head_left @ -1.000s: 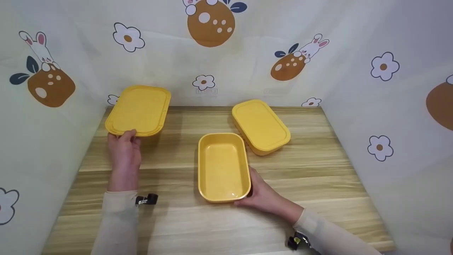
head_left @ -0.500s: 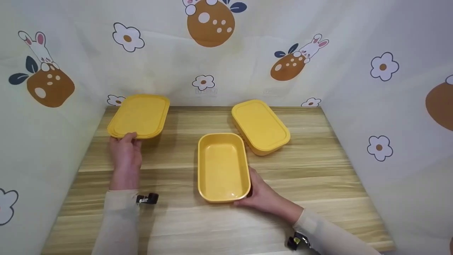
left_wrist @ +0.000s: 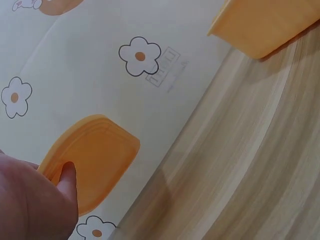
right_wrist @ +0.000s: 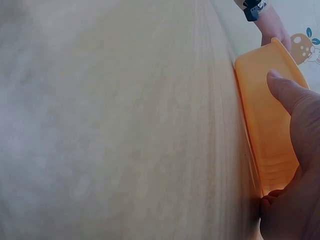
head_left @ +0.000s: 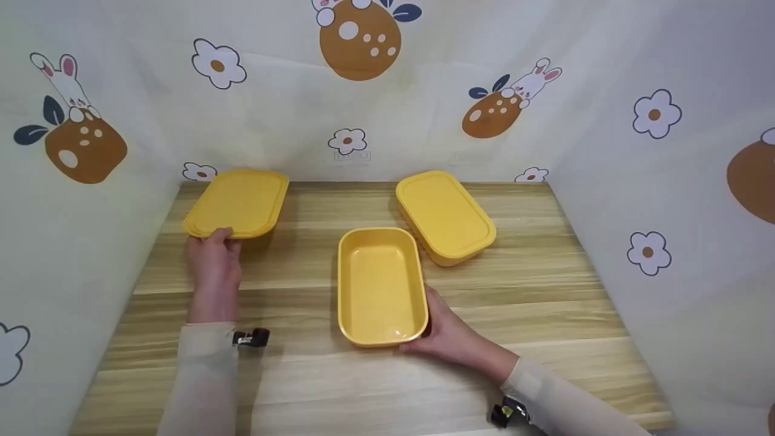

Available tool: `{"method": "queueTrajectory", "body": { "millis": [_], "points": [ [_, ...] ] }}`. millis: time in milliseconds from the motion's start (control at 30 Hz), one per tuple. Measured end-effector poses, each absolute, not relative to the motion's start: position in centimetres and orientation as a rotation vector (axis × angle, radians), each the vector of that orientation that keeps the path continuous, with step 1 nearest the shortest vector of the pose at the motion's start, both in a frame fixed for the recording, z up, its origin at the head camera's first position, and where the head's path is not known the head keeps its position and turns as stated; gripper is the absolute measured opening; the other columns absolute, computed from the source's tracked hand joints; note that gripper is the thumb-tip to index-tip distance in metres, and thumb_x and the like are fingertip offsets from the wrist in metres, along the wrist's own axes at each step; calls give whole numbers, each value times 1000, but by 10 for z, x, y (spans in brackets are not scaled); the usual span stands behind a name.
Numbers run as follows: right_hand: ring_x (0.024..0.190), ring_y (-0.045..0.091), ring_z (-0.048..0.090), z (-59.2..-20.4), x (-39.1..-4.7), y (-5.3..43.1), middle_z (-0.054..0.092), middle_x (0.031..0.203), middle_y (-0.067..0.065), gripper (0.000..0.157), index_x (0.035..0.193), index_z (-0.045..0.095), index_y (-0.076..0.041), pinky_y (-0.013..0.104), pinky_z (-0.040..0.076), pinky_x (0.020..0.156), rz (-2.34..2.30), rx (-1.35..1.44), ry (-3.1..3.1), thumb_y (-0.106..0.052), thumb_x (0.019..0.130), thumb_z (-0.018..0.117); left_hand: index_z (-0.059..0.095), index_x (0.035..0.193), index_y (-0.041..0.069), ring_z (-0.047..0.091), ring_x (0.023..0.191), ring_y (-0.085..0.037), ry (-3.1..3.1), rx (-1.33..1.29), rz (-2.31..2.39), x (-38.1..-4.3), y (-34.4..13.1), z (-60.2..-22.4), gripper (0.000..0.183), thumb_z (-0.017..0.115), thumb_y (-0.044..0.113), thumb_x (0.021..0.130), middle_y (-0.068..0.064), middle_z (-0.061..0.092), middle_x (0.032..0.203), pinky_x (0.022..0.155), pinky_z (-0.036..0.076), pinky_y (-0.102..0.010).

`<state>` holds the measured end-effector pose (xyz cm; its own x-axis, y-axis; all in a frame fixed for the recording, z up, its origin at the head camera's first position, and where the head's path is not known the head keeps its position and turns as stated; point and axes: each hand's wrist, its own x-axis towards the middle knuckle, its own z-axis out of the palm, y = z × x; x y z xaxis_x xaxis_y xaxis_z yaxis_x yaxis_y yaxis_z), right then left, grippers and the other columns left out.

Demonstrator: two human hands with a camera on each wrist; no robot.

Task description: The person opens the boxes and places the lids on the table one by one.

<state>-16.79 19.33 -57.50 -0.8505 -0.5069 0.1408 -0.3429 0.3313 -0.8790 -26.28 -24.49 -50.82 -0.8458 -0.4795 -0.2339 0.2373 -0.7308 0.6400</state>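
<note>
In the head view my left hand (head_left: 215, 266) pinches the near edge of a yellow lid (head_left: 239, 203), thumb on top, over the back left of the table. The left wrist view shows the same lid (left_wrist: 97, 160) tilted against the wall's backdrop, the thumb lying on its face. An uncovered yellow lunch box (head_left: 382, 290) with nothing inside stands in the middle of the table. My right hand (head_left: 448, 333) grips its near right corner, fingers along the long side. In the right wrist view the thumb (right_wrist: 285, 90) presses the box's outer wall (right_wrist: 265, 115).
A second yellow box (head_left: 447, 218), with its lid on, stands turned behind and to the right of the uncovered one. Patterned cloth (head_left: 412, 109) hangs at the back and both sides of the wood-grain table (head_left: 508, 303).
The left hand has lowered the lid, its far edge dropping toward the table. The right hand and both boxes have stayed put.
</note>
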Motion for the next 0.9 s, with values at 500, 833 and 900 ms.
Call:
{"method": "queueTrajectory", "body": {
  "millis": [500,833,900],
  "points": [
    [155,35,41,-577,-170,194,37,170,21,130,175,21,-5,41,27,130,-1519,-759,2438,-17,76,104,33,168,10,46,140,-18,-859,565,-2608,-265,-252,-510,74,45,-22,103,-6,42,165,103,52,-33],
    [153,48,40,-554,-161,188,36,168,31,124,172,25,-2,50,26,130,-1580,-760,2399,-7,75,102,33,168,11,46,140,-18,-866,579,-2609,-269,-253,-513,74,45,-21,103,-6,42,164,106,51,-33],
    [153,47,40,-554,-161,189,36,168,30,123,172,26,-4,51,26,130,-1583,-765,2393,-6,75,102,34,167,10,47,135,-18,-862,586,-2607,-270,-253,-513,73,46,-21,102,-6,43,160,101,53,-33]
  ]
}}
